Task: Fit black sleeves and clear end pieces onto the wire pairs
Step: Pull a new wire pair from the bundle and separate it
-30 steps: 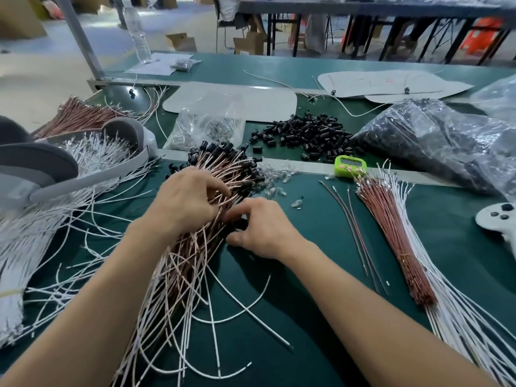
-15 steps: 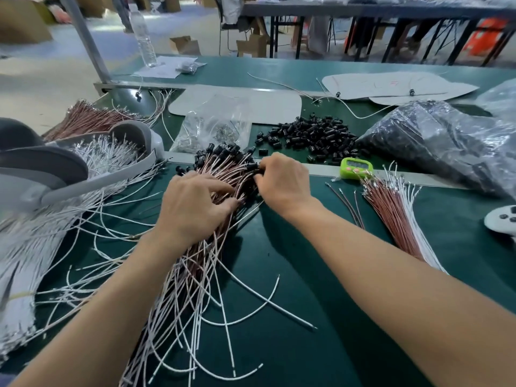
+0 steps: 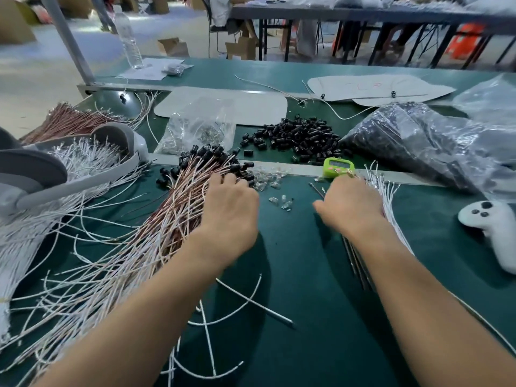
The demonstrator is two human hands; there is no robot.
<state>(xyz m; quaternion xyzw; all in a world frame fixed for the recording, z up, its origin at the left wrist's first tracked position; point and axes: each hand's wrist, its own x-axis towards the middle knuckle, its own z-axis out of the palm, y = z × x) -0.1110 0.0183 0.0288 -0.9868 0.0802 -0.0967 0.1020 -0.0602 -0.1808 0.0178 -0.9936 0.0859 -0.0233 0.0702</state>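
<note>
On mat (image 3: 307, 275), our left hand (image 3: 231, 210) rests palm-down on sleeved wires (image 3: 178, 196), fingers bent; right hand (image 3: 351, 208) sits on bare wires (image 3: 386, 191), blurred. We can't tell either grip. Between hands: clear ends (image 3: 268, 178); behind: loose sleeves (image 3: 296, 138).

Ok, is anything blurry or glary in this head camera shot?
Head view: the right hand is smeared by motion blur; the left hand is sharper; glare streaks the crinkled clear plastic bag of black parts; the wide lens bows the far green table edge.
</note>
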